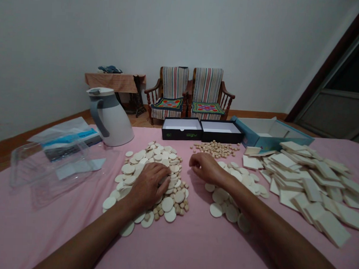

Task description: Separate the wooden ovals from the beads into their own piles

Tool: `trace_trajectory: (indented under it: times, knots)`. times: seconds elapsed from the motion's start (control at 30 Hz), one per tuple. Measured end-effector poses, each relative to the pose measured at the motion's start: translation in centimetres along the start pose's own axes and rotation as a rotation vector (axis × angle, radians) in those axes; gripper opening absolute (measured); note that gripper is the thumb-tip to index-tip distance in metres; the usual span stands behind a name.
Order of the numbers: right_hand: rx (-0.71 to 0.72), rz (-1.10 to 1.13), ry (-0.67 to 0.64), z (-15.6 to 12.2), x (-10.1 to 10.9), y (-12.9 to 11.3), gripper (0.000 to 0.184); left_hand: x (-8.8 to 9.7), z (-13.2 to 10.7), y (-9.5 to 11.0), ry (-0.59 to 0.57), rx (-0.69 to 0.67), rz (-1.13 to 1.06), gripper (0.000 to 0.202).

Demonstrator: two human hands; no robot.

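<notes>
A big heap of pale wooden discs lies on the pink cloth, with small wooden cubes mixed in along its right side. On top of this heap rests my left hand, palm down, its thumb apart from the fingers. My right hand is to the right of the heap, just above the cloth, with fingers curled together; whatever they may hold is hidden. Beneath my right forearm is a second, smaller group of discs. Just beyond that hand is a pile of small wooden cubes or beads.
Square wooden tiles are heaped at the right, before a blue box. Two black open boxes stand at the back edge. At left are a white and grey jug and a clear plastic tray. Chairs stand beyond.
</notes>
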State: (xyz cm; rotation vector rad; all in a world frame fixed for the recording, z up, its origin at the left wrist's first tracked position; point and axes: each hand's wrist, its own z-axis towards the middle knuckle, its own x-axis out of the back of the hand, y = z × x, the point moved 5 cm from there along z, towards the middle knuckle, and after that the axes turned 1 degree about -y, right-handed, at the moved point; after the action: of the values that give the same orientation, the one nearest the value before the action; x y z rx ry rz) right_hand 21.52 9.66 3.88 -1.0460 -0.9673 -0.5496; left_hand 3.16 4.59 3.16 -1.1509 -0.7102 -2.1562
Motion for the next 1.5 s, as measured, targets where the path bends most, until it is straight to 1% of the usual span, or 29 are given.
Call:
trace_trajectory:
  times: [0.07,0.1,0.13,0.23,0.37,0.43,0.47,0.5,0.6,0.63,0.67,0.7,0.77,0.83,0.93,1.0,1.07,1.1,1.17,1.2,1.23,1.27,1.37,1.5]
  knots:
    - [0.029,0.025,-0.219,-0.6,-1.1,-1.3,0.013,0.0,0.0,0.0,-0.005,0.007,-0.002,0.016]
    - [0.036,0.032,-0.282,-1.0,-1.6,-1.9,0.012,0.0,0.0,0.0,-0.005,0.011,-0.003,0.016]
    - [0.041,0.031,-0.315,-1.2,-2.0,-2.4,0.013,0.0,0.0,0.0,-0.006,0.013,-0.002,0.016]
    - [0.045,0.007,-0.329,-1.5,-3.0,-3.1,0.016,-0.1,0.0,0.0,-0.007,0.009,-0.001,0.016]
    - [-0.007,-0.029,-0.332,-1.3,-3.4,-2.5,0.017,-0.2,0.0,-0.1,-0.010,0.012,-0.001,0.016]
    - [-0.043,-0.075,-0.308,-1.1,-3.1,-1.5,0.017,-0.1,0.0,-0.1,-0.010,0.008,-0.003,0.017]
    - [-0.070,-0.113,-0.270,-0.9,-2.7,-1.0,0.018,-0.1,-0.1,-0.1,-0.010,0.005,-0.004,0.017]
    - [-0.107,-0.157,-0.208,-0.7,-2.2,-0.4,0.020,-0.1,-0.1,-0.1,-0.010,0.002,-0.004,0.017]
    - [-0.210,-0.266,0.047,-0.4,0.0,0.7,0.032,0.0,-0.1,-0.1,-0.005,0.000,-0.003,0.017]
    - [-0.212,-0.271,0.092,-0.4,0.4,0.7,0.034,0.0,-0.1,-0.1,-0.002,0.001,-0.004,0.017]
    - [-0.189,-0.252,0.086,-0.4,0.5,0.4,0.032,0.0,-0.1,-0.1,-0.004,0.003,-0.004,0.017]
    - [-0.149,-0.208,0.035,-0.4,0.3,0.0,0.026,0.0,-0.1,-0.1,-0.007,0.005,-0.005,0.017]
    - [-0.057,-0.085,-0.129,-0.6,-0.8,-1.1,0.016,-0.1,0.0,-0.1,-0.013,0.010,-0.005,0.017]
    - [0.013,0.013,-0.244,-0.9,-1.9,-2.1,0.013,-0.1,0.0,-0.1,-0.014,0.011,-0.001,0.017]
    - [0.078,0.038,-0.263,-1.1,-3.1,-2.6,0.016,-0.1,0.0,-0.1,-0.008,0.006,0.000,0.017]
    - [0.090,0.021,-0.266,-1.0,-3.6,-2.2,0.017,0.0,-0.1,-0.1,-0.005,0.005,-0.004,0.017]
    - [0.049,-0.015,-0.228,-0.7,-3.5,-1.2,0.018,0.0,-0.1,-0.1,-0.002,0.003,-0.012,0.017]
    - [0.010,-0.041,-0.170,-0.5,-3.1,-0.5,0.019,0.0,-0.1,-0.1,0.004,0.000,-0.016,0.017]
    - [-0.058,-0.083,0.011,-0.2,-2.0,0.5,0.024,0.2,-0.1,0.0,0.033,-0.009,-0.024,0.016]
    - [-0.067,-0.087,0.096,-0.1,-1.4,0.7,0.027,0.3,-0.1,0.0,0.056,-0.013,-0.028,0.016]
    - [-0.059,-0.075,0.153,0.0,-1.1,0.8,0.029,0.4,-0.1,0.0,0.081,-0.016,-0.031,0.016]
    - [-0.033,-0.047,0.174,0.0,-1.0,0.7,0.029,0.5,0.0,0.0,0.109,-0.018,-0.033,0.015]
    - [0.052,0.050,0.136,0.1,-1.6,-0.2,0.024,1.0,0.0,-0.1,0.176,-0.015,-0.028,0.015]
    - [0.104,0.084,0.142,0.9,-2.5,-1.3,0.028,1.5,0.0,-0.4,0.215,0.028,-0.014,0.016]
